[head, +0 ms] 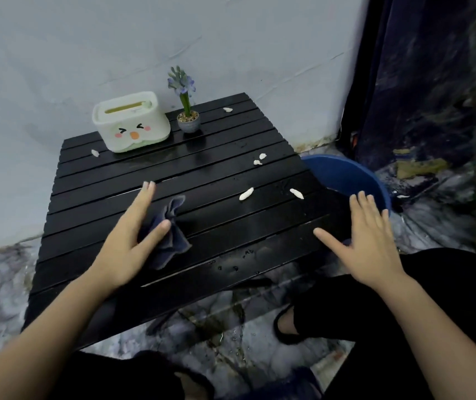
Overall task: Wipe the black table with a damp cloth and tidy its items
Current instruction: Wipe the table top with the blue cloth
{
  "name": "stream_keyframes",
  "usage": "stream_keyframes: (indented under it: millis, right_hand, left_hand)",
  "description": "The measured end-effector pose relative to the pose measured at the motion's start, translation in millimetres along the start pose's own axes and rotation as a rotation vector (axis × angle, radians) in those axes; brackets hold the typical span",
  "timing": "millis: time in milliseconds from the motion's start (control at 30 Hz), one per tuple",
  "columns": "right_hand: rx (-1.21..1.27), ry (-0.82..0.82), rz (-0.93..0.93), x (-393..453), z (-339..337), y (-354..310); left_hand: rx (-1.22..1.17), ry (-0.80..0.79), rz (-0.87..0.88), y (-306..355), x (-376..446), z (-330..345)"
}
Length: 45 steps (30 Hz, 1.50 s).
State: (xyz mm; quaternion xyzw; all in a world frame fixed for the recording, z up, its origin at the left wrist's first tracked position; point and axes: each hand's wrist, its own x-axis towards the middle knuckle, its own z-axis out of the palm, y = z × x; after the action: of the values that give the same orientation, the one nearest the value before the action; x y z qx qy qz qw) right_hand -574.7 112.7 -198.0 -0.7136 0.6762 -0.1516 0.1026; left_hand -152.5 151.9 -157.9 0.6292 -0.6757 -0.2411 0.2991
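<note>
Left hand [128,235] flat on crumpled cloth [170,238], slatted table [231,157].

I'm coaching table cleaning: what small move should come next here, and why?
Probably slide the left hand, flat on the cloth, right toward the white scraps. The table is wet and littered, and the right hand holds nothing.

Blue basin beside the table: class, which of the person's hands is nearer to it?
Right. The right hand hovers at the blue basin's near rim; the left hand presses the cloth mid-table.
</note>
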Motion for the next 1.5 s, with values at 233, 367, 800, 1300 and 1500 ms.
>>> stream_keyframes:
  millis: [233, 367, 800, 1300, 1500]
  right_hand:
    - [0.217, -0.019, 0.006, -2.9, 13.3, 6.8]
    - [0.255, -0.004, 0.002, -4.0, 13.4, 6.3]
    - [0.177, -0.046, -0.004, 0.5, 5.4, 4.2]
    - [0.288, -0.090, 0.005, 20.0, 3.4, -1.6]
    - [0.289, -0.108, 0.009, 19.2, 5.6, -2.2]
  left_hand:
    - [0.497, -0.129, 0.070, -15.0, 4.1, 44.4]
    - [0.516, -0.143, 0.130, 8.8, 36.9, 73.2]
    - [0.363, -0.176, 0.381, 135.0, 169.6, 212.1]
    - [-0.053, 0.153, 0.111, 75.8, 166.7, 90.3]
    - [0.349, -0.122, 0.007, 3.7, 131.2, 65.9]
